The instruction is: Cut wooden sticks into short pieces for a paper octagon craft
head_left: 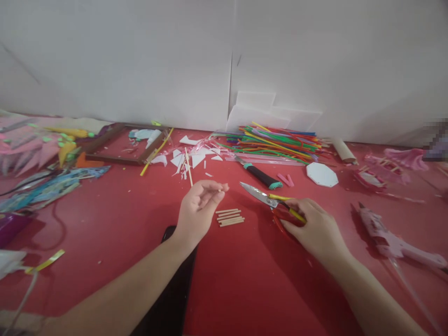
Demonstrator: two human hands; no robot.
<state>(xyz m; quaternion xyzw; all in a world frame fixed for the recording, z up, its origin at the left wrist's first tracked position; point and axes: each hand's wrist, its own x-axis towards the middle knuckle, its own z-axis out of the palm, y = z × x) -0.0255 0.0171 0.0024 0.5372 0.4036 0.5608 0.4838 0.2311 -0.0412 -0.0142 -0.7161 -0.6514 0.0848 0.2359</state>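
Note:
My left hand point(199, 205) hovers palm up over the red table point(245, 280), its fingertips pinched on a short wooden stick piece point(220, 190). Just right of it lies a small row of cut wooden sticks point(230, 217). My right hand point(315, 226) rests on the table with its fingers closed around the red and yellow handles of a pair of shears point(271, 200), whose blades point left toward the left hand.
A black-handled knife point(261, 176), a pile of coloured pipe cleaners point(276, 142) and a white octagon point(322, 175) lie behind. A pink glue gun point(395, 240) is at the right, a wooden frame point(119, 144) and paper scraps at the back left, a long stick point(189, 167), a dark phone point(175, 289) under my left forearm.

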